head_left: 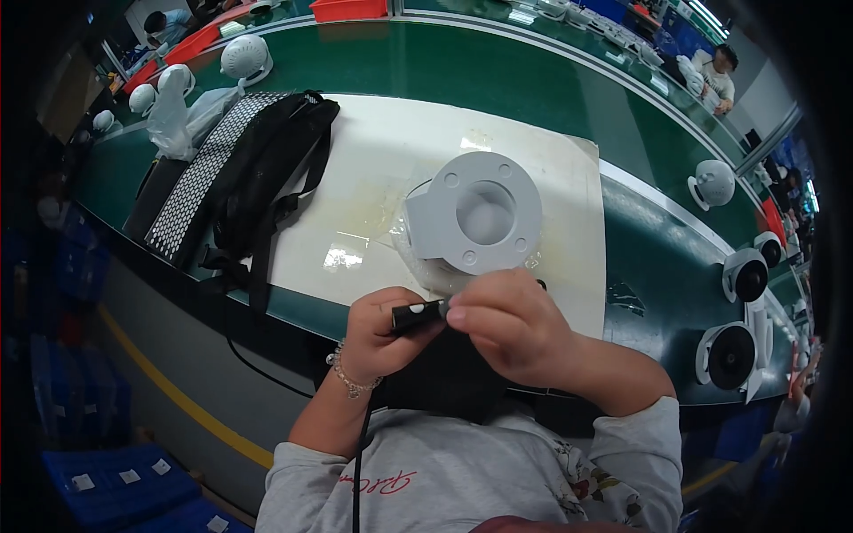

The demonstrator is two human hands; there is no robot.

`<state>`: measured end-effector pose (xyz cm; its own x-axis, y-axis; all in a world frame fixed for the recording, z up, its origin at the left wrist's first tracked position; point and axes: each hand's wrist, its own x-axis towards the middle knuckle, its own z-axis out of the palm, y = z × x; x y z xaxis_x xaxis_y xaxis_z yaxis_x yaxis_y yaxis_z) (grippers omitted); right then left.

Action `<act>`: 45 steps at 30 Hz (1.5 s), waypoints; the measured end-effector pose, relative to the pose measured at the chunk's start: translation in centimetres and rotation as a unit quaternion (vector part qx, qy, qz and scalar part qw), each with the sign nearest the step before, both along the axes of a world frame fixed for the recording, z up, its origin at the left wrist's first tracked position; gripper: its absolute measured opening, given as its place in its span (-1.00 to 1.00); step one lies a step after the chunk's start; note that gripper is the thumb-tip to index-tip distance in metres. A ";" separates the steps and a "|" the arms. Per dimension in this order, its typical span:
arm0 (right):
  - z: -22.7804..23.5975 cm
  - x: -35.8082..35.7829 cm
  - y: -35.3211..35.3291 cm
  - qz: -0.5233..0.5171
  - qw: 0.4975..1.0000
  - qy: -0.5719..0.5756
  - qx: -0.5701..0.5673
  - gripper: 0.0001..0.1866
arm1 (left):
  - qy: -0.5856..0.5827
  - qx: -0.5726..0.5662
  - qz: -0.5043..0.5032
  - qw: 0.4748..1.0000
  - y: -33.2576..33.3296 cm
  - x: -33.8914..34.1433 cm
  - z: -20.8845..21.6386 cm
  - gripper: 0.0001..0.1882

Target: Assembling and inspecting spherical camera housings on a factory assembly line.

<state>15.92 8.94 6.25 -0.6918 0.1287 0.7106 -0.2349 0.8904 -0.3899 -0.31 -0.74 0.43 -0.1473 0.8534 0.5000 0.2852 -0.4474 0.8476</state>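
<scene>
A short black cylindrical device [412, 317] with a pale spot on its side lies in my left hand [373, 333], whose fingers are wrapped round it. From beneath that hand a black cord [362, 444] runs down past my shirt. My right hand [515, 320] pinches at the device's right end, where a small grey piece [445, 308] shows between thumb and finger; its exact kind is hidden. Just beyond both hands a white round-based appliance [526, 209] rests with its ring-shaped base facing up, on clear plastic wrap [400, 235].
A white board [355, 133] covers part of the green bench [355, 58]. A black bag [267, 160] lies at its left. White fan-like units [730, 355] line the right side, and another white unit [246, 59] stands far left. People [716, 75] work across the bench. Blue crates [120, 484] stand lower left.
</scene>
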 end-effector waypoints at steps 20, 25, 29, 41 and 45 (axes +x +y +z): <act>4.6 -1.8 6.4 -0.091 0.938 -0.031 -0.332 -0.41 | 0.065 0.098 0.022 0.993 0.6 0.1 -1.0 -0.76; 3.9 -2.1 6.6 -0.095 0.950 0.037 -0.296 -0.45 | 0.077 0.091 0.025 0.993 0.6 0.2 -0.7 -0.74; 4.1 -2.1 6.4 -0.102 0.942 0.033 -0.317 -0.46 | 0.066 0.102 0.028 0.992 0.8 0.3 -1.1 -0.72; 5.8 -0.5 3.5 -0.187 0.975 -0.111 0.051 -0.49 | 0.081 0.096 0.020 0.992 0.7 0.2 -0.7 -0.75; 5.7 -1.7 3.6 -0.243 0.960 -0.054 0.128 -0.53 | 0.074 0.079 0.029 0.994 0.6 0.3 -0.9 -0.78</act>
